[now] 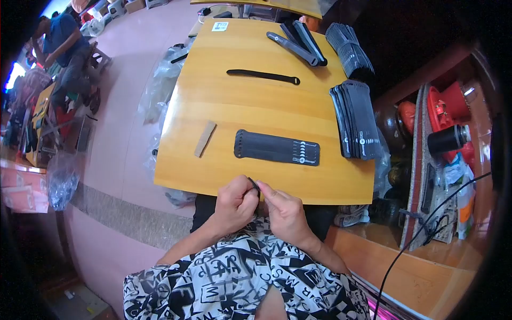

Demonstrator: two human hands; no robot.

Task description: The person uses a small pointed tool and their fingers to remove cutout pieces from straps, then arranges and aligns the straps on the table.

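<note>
At the near edge of the table, my left hand (235, 202) and my right hand (286, 210) meet with fingers closed. Both pinch a dark strap (254, 185), of which only a short piece shows between them; the fingers hide the rest. Just beyond lies a flat dark-grey stack of straps (272, 148) with white printing at its right end. A small brown strip (205, 139) rests to its left. Farther up the table a single black cable strap (261, 76), with a slotted round end, lies stretched out.
Bundles of printed straps stand along the right side of the table (186, 106): one bundle (362, 120) and another (349, 50). Loose straps (298, 45) lie at the back. A shelf with a black bottle (447, 140) is at right. A person (64, 45) sits far left.
</note>
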